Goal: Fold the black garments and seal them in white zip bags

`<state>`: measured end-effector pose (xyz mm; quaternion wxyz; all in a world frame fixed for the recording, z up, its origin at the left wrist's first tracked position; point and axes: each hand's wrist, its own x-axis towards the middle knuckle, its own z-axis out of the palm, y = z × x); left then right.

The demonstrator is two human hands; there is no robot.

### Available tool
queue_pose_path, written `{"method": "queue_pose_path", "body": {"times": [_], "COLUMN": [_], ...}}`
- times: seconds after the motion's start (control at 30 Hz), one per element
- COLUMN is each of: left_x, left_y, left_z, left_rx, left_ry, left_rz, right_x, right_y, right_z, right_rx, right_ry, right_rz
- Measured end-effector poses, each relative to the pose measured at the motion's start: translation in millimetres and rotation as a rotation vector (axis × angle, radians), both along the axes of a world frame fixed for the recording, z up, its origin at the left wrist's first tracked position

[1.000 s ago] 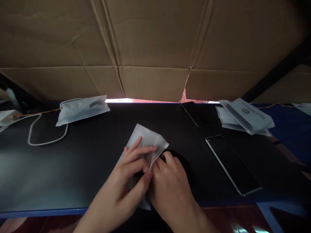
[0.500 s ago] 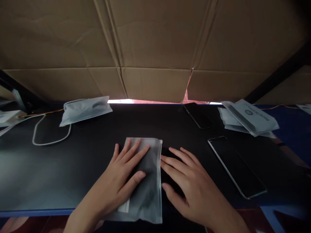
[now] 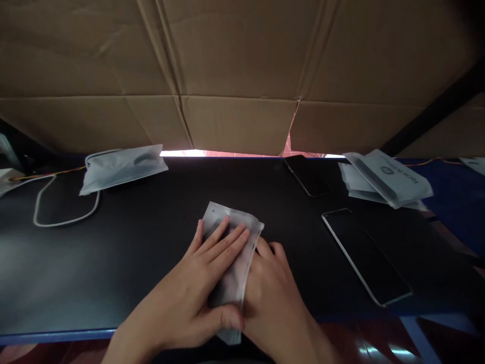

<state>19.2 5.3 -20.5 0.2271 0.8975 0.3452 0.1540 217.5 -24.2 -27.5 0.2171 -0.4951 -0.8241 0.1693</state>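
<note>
A frosted zip bag [image 3: 237,217] lies tilted between my hands near the front of the black table. My left hand [image 3: 202,280] rests flat over it, fingers stretched along its top face and thumb across its lower part. Pressed against the bag's right edge, my right hand [image 3: 271,293] has its fingers bent. Its thumb and fingertips are hidden behind the bag and my left hand, and they seem to grip that edge.
On the black table [image 3: 132,263], two dark phones, one farther back [image 3: 306,174] and one nearer [image 3: 366,258], lie to the right. Frosted bags [image 3: 397,177] are stacked at the back right; another bag [image 3: 123,167] lies back left by a white cable [image 3: 66,222]. Cardboard [image 3: 235,50] stands behind.
My right hand has moved left from beside the bag to its edge, fingers now curled. The bag has turned clockwise, its upper end shifting right, with my left hand following on it.
</note>
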Motion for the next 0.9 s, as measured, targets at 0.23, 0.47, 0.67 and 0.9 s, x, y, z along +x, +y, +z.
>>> {"method": "queue_pose_path", "body": {"times": [0.23, 0.47, 0.67, 0.9], "left_x": [-10.6, -14.0, -8.4, -13.5], "left_y": [-1.9, -2.3, -9.3, -12.3], "left_z": [-7.7, -7.1, 2.3, 11.3], "left_rx": [-0.007, -0.032, -0.080, -0.076], "left_ry": [-0.039, -0.048, -0.089, -0.061], "left_rz": [0.104, 0.115, 0.034, 0.019], "right_x": [14.7, 47.3, 12.0, -25.8], "right_y": [-2.1, -17.8, -4.6, 6.1], "right_z": [7.3, -9.9, -7.5, -6.6], "right_rx": [-0.111, 0.025, 0.081, 0.122], "right_ry": [0.236, 0.123, 0.234, 0.406], "right_rz": [0.145, 0.081, 0.261, 0.069]}}
